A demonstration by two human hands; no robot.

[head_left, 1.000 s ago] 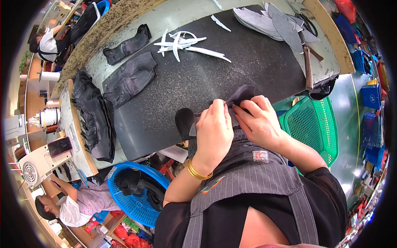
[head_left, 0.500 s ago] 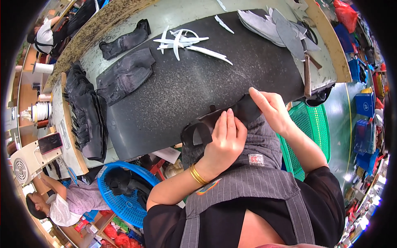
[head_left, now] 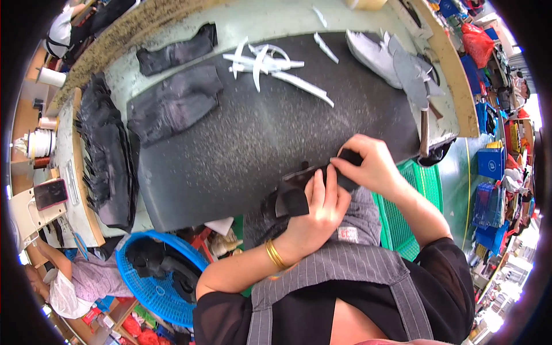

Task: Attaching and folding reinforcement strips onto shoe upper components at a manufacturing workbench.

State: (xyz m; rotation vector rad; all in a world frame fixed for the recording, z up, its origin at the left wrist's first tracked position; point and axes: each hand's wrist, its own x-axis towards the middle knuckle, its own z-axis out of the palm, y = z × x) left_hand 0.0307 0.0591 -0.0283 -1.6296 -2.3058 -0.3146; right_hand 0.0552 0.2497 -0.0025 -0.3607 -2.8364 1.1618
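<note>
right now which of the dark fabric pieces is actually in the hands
The small black piece at the near edge of the dark mat, pinched between left hand and right hand. The other dark pieces lie untouched at the mat's far left.

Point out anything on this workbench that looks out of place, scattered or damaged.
Nothing looks damaged. The white strips lie criss-crossed and loose at the far side of the dark mat, the only untidy spot. Both the left hand and right hand grip a black piece at the mat's near edge.

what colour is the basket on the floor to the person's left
Blue basket, holding dark pieces; it shows clearly in the head view.
</note>
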